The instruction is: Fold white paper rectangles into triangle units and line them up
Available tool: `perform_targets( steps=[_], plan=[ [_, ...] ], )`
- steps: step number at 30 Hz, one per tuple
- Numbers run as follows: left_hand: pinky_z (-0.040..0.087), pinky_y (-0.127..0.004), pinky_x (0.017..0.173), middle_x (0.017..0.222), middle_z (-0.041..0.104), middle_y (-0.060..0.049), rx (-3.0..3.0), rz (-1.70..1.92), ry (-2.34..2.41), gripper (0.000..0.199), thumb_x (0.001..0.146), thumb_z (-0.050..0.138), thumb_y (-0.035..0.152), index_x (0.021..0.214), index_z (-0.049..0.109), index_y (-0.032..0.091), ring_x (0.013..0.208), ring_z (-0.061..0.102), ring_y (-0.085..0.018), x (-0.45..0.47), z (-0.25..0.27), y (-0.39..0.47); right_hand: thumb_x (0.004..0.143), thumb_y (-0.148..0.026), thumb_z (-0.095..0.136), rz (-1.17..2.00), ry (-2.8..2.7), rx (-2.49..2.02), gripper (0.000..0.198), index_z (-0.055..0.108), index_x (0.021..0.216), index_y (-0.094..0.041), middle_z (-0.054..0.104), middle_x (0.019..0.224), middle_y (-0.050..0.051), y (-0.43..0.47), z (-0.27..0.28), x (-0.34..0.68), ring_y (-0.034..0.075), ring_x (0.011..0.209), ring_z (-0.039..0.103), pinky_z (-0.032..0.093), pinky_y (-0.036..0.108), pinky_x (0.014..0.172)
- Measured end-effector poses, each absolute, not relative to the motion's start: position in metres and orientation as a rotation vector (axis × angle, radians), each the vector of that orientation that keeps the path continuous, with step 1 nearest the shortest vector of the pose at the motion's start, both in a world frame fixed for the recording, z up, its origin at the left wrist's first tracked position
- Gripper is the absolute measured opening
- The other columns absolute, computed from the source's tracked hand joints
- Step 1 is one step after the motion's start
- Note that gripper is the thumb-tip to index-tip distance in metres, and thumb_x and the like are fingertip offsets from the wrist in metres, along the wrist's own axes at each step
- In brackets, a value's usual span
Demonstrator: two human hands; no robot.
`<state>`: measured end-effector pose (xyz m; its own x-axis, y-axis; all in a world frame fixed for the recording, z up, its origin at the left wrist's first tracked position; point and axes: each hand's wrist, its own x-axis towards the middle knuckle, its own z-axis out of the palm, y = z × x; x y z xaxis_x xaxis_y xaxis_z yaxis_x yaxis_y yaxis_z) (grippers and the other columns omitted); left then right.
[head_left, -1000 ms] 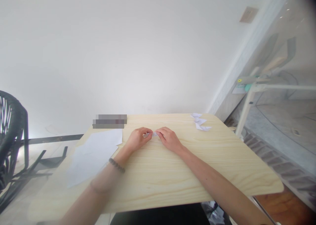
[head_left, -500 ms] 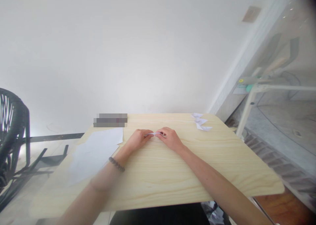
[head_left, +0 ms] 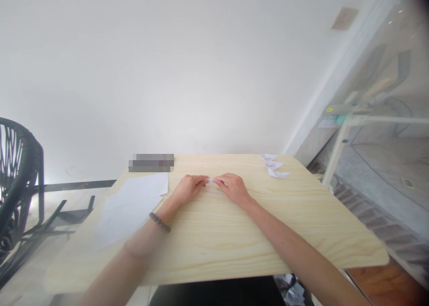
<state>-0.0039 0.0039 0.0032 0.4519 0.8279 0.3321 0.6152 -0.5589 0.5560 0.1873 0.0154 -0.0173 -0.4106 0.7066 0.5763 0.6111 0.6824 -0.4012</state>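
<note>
A small piece of folded white paper (head_left: 209, 180) is held between my two hands, just above or on the middle of the table. My left hand (head_left: 191, 187) pinches its left end, with a dark beaded bracelet on the wrist. On the other end, the thumb and fingers of my right hand (head_left: 233, 187) are closed. Most of the paper is hidden by the fingers. White sheets of paper (head_left: 134, 201) lie to the left of my left hand. Several folded paper pieces (head_left: 277, 174) with pointed ends stand in a row at the back right.
The light wooden table (head_left: 214, 243) stands against a white wall (head_left: 201, 73). A blurred-out dark object (head_left: 151, 163) lies at its back left corner. There is a black woven chair (head_left: 20, 180) on the left and a white metal frame (head_left: 338, 149) on the right.
Both hands have stayed at the same spot, with small finger shifts on the folded paper. Less of the paper's edge shows between them now. The view has shifted slightly.
</note>
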Motion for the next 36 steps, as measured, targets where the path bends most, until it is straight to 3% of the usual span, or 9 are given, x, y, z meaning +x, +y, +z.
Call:
perform_targets(
  steps=[5, 12, 36],
  plan=[
    [0.041, -0.018, 0.062, 0.073, 0.066, -0.002, 2.337, 0.867, 1.211, 0.032, 0.085, 0.037, 0.033, 0.091, 0.064, 0.017, 0.063, 0.057, -0.011, -0.0028, 0.004, 0.003, 0.084, -0.029, 0.043, 0.186, -2.139, -0.963, 0.023, 0.065, 0.085, -0.022, 0.067, 0.083, 0.001, 0.0149, -0.0166, 0.187, 0.013, 0.076, 0.059, 0.041, 0.025, 0.072],
    [0.042, -0.017, 0.065, 0.084, 0.067, -0.002, 2.307, 0.89, 1.197, 0.032, 0.084, 0.039, 0.037, 0.09, 0.064, 0.018, 0.07, 0.059, -0.012, -0.0012, 0.0055, 0.0017, 0.084, -0.027, 0.043, 0.212, -2.14, -0.903, 0.022, 0.064, 0.084, -0.021, 0.067, 0.084, 0.001, 0.0128, -0.0142, 0.1858, 0.013, 0.078, 0.058, 0.041, 0.026, 0.074],
    [0.043, -0.019, 0.063, 0.09, 0.067, -0.003, 2.293, 0.886, 1.241, 0.032, 0.082, 0.041, 0.039, 0.088, 0.065, 0.019, 0.071, 0.06, -0.014, -0.0001, 0.0067, -0.0006, 0.085, -0.032, 0.04, 0.272, -2.103, -0.983, 0.025, 0.061, 0.078, -0.019, 0.062, 0.073, 0.002, 0.0118, -0.0148, 0.1849, 0.011, 0.068, 0.055, 0.041, 0.021, 0.064]
  ],
)
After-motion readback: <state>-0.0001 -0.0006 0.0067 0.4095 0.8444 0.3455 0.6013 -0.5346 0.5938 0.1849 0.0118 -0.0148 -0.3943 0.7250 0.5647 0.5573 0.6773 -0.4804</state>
